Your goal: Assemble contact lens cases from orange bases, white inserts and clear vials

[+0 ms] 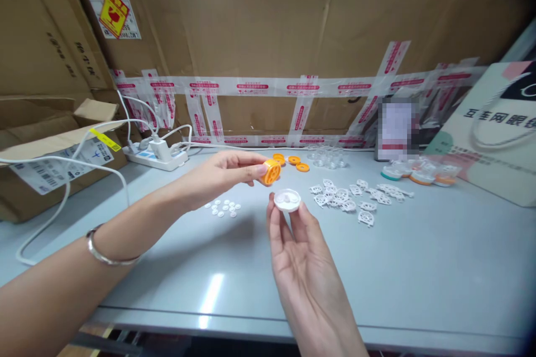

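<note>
My left hand (234,172) pinches an orange round plastic part (271,172) with openings in its face, tilted above the table. Just below and to the right, my right hand (299,251) is palm up, its fingertips closed round the rim of a shallow white round part (287,199). The two parts are close together but apart. Small white discs (224,208) lie on the table left of my right hand. To the right are several white openwork pieces (341,196). Behind my hands rest a few orange rings (294,160) and a group of clear plastic pieces (329,156).
A white power strip (161,157) with cables stands at the back left, beside an open cardboard box (62,150). A phone (396,129) leans at the back right, near clear-topped pieces with coloured rims (421,172) and a printed paper bag (494,134). Large cardboard (251,22) closes off the back.
</note>
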Action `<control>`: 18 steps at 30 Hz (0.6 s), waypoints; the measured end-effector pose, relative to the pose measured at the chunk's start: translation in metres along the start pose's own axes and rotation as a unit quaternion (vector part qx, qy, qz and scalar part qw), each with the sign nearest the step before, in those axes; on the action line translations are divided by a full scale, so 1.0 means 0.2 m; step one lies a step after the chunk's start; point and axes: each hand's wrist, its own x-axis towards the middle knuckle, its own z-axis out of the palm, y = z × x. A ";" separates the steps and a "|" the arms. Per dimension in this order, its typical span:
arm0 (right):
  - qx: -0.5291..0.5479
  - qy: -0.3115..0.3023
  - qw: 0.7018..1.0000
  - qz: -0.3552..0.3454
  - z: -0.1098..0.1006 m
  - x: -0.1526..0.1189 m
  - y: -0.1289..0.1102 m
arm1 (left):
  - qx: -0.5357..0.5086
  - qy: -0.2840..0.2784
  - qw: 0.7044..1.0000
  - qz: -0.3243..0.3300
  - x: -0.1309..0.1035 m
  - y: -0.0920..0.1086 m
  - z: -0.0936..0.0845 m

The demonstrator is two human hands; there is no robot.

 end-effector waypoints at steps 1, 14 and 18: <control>0.008 0.002 1.000 0.009 0.00 -0.01 -0.01 | -0.032 -0.008 0.999 -0.014 0.00 -0.01 0.00; 0.003 0.008 0.997 0.080 -0.08 -0.08 -0.13 | -0.043 -0.071 0.995 -0.053 0.03 -0.10 0.07; -0.023 -0.016 0.995 0.093 -0.08 -0.10 -0.16 | 0.026 -0.089 0.995 -0.025 0.03 -0.16 0.12</control>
